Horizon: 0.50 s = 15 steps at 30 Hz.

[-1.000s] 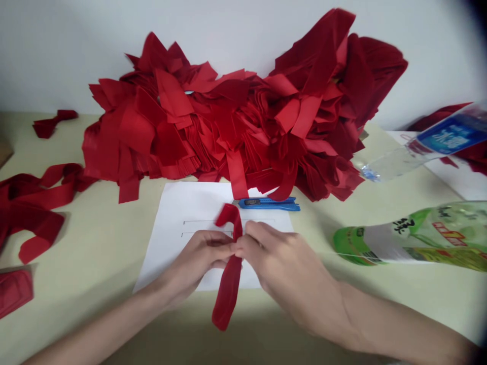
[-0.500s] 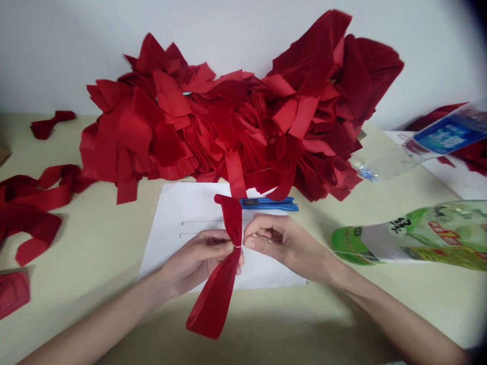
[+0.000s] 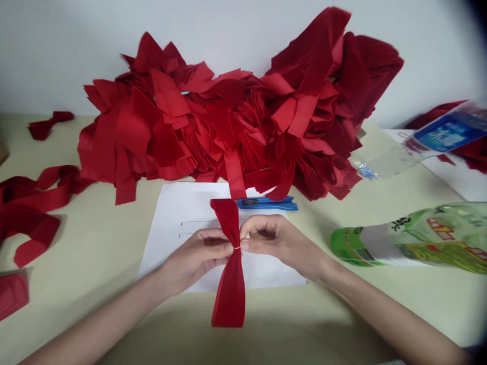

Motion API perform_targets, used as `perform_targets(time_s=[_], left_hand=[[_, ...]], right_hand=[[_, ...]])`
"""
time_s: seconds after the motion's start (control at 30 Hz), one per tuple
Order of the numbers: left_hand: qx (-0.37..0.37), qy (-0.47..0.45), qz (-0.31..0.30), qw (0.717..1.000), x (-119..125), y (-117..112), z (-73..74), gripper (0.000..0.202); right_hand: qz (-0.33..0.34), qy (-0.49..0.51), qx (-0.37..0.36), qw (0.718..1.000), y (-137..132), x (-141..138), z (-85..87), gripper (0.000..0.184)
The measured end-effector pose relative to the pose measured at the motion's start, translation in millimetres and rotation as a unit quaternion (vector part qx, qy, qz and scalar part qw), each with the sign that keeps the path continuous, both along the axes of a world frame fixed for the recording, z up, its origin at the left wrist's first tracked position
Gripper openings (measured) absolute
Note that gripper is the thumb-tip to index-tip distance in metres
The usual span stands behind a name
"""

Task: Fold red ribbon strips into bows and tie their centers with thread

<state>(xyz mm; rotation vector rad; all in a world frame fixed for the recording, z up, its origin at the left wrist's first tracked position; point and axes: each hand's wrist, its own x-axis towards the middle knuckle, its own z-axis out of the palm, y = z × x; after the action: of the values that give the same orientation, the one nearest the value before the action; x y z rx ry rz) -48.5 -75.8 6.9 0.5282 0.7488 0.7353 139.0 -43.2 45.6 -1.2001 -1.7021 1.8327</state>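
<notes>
A red fabric ribbon strip [image 3: 230, 289] stands upright over a white paper sheet [image 3: 171, 213], pinched narrow at its middle by a thin pale wire [image 3: 236, 248]. My left hand [image 3: 201, 255] is shut on the ribbon at that waist. From the other side, my right hand [image 3: 274, 241] brings its thumb and fingertips together against the waist, seemingly on the wire. The wire's end is too fine to follow. Just above the hands, a blue utility knife [image 3: 266, 204] lies at the paper's far edge.
A large heap of red ribbon strips [image 3: 228, 121] lies against the white wall. Loose strips [image 3: 30, 213] lie at the left on the cream table [image 3: 114, 238]. A green-labelled plastic bottle [image 3: 403, 238] and a clear blue-labelled bottle [image 3: 422, 142] lie at the right.
The ribbon has gone from narrow and twisted to flatter and wider, and its lower half has swung from leaning left to hanging straight. A thin wire now shows at its waist, and my right hand has drawn back slightly.
</notes>
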Motion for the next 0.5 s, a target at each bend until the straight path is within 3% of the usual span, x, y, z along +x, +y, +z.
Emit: perform_targets(time_s=[0.2, 0.5], left_hand=[[0.046, 0.088, 0.035, 0.994, 2, -2, 6.5, 0.005], [0.135, 0.245, 0.054, 0.959, 5, -4, 19.3, 0.007]], right_hand=[[-0.008, 0.021, -0.010, 1.000, 1, -1, -3.8, 0.019], [-0.010, 0.014, -0.002, 1.000, 1, -1, -8.5, 0.023]])
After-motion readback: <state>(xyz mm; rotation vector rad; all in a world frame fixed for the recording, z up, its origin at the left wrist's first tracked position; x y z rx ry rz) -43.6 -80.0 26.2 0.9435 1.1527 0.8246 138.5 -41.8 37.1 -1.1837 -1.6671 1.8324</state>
